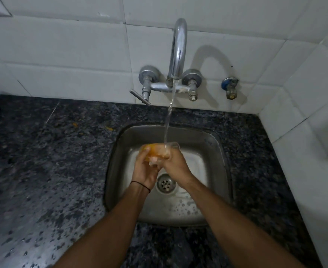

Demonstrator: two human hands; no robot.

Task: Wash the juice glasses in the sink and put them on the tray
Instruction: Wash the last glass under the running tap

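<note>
Juice glass (pixel 168 151) held over the sink (pixel 220 151) under the tap stream (pixel 168 120), both hands' fingers (pixel 153 160) wrapped around its orange-smeared wall; wet, likely slippery and breakable, best gripped around the body.

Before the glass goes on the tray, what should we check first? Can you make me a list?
1. Water running from the tap onto the glass: ok.
2. Both hands holding the glass, left hand and right hand: ok.
3. Orange juice rinsed off the glass: not ok, orange still shows inside.
4. Glass held over the sink, so drips fall in: ok.
5. Drain clear of clutter: ok.
6. Tray ready nearby: cannot tell, no tray is in view.
</note>
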